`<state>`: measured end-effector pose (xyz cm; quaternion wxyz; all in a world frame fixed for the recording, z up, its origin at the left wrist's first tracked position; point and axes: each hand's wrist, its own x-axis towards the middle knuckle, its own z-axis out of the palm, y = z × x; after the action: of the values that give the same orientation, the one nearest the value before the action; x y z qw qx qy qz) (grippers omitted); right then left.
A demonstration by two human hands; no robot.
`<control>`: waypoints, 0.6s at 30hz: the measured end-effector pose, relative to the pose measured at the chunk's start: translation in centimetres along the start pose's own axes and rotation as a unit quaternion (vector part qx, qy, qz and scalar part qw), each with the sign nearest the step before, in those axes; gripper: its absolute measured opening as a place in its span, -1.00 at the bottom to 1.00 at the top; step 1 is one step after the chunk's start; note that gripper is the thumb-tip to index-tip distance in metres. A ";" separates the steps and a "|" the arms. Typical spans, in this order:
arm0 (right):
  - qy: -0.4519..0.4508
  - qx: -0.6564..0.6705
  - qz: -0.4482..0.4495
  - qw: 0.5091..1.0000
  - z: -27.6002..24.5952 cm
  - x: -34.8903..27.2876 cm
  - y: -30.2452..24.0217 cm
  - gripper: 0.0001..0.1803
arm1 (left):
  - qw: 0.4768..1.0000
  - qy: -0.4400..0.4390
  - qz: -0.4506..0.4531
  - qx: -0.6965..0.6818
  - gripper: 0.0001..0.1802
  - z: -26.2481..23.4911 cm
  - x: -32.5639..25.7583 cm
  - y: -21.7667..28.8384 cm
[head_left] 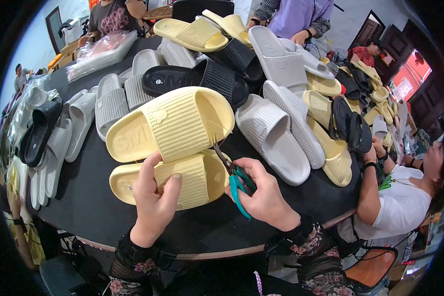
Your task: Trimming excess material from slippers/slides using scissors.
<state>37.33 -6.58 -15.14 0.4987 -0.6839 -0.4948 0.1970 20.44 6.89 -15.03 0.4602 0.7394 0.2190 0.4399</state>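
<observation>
A pair of pale yellow slide slippers is in front of me, side by side with toes to the right: the upper slipper and the lower slipper. My left hand is closed on the pair, its thumb on the lower slipper's ribbed strap and its index finger at the upper one's edge. My right hand grips small scissors with teal handles. Their dark blades touch or nearly touch the toe-side edge of the upper strap, where thin strands show. How far the blades are apart is hard to make out.
Grey slippers, a black slipper and more yellow ones are heaped on the dark table. Paired slippers stand at the left, near clear plastic bags. A person in white handles black slippers at the right; others stand across the table.
</observation>
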 end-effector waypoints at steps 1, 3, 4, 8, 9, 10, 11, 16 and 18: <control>0.001 -0.012 -0.006 1.000 0.0 0.0 0.0 -0.52 | 1.000 0.001 0.009 0.011 -0.60 0.1 0.0 0.0; 0.002 -0.024 -0.013 1.000 -0.1 0.0 -0.1 -0.53 | 1.000 0.002 0.019 0.021 -0.61 0.1 0.0 0.1; 0.002 -0.031 -0.017 0.999 -0.2 0.0 -0.1 -0.53 | 1.000 -0.005 0.002 0.017 -0.62 0.0 0.0 0.3; 0.010 -0.032 -0.028 0.999 -0.1 0.0 -0.1 -0.54 | 0.998 -0.025 0.020 0.057 -0.64 0.1 0.2 0.6; 0.010 -0.032 -0.028 0.999 -0.1 0.0 0.0 -0.54 | 0.998 -0.025 0.019 0.058 -0.64 0.1 0.2 0.4; 0.013 -0.030 -0.030 0.999 -0.2 0.0 0.0 -0.54 | 0.998 -0.029 0.019 0.051 -0.63 0.0 0.1 0.2; 0.016 -0.029 -0.033 0.999 -0.2 -0.1 0.1 -0.54 | 0.998 -0.033 0.019 0.045 -0.63 0.1 0.1 0.1; 0.009 -0.024 -0.030 0.999 -0.4 0.0 0.2 -0.54 | 0.998 -0.030 0.019 0.046 -0.64 0.2 0.1 0.1; 0.009 -0.019 -0.026 0.999 -0.3 0.0 0.2 -0.54 | 0.998 -0.029 0.016 0.046 -0.65 0.2 0.1 0.2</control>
<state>37.69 -6.71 -15.17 0.4949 -0.6820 -0.5117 0.1678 20.61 6.76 -14.87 0.4245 0.7759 0.2138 0.4147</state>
